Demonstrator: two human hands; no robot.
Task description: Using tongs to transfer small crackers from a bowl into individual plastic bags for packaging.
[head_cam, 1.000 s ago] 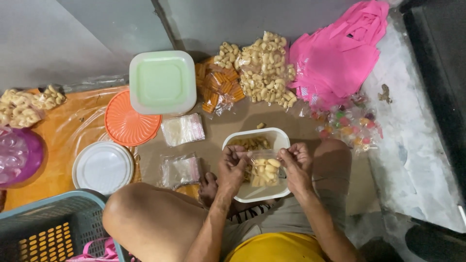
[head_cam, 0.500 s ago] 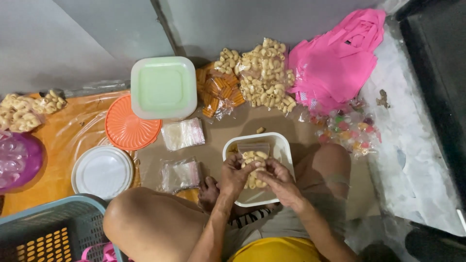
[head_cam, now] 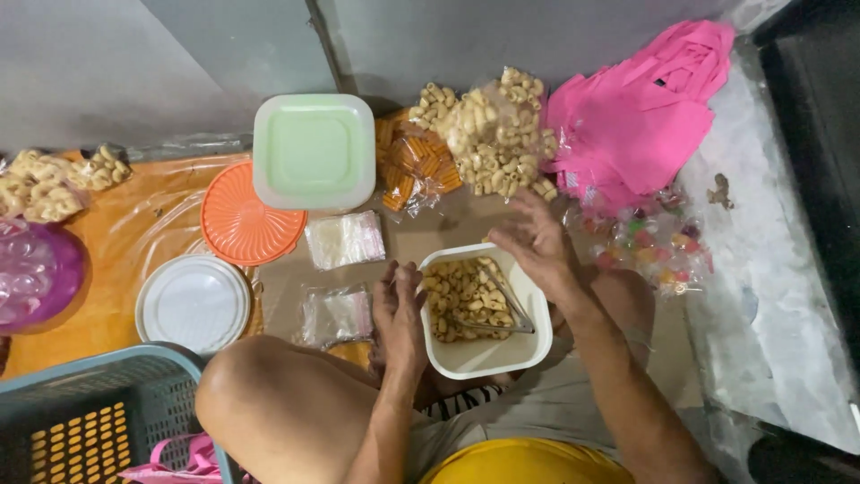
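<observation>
— While you're sitting there, what are your hands doing?
— I'm resting my left hand (head_cam: 399,314), empty, against the white tub (head_cam: 486,357) of snacks at lower centre; my right hand (head_cam: 535,240) is hovering open above it.

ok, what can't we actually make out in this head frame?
Head view only:
- Purple container: cut off by the left edge.
- Blue basket: cut by the bottom-left corner.
- White tub: near wall partly behind the left hand.
- Right hand: motion-blurred, grip unclear.
- Metal tongs: half buried in snacks.
</observation>
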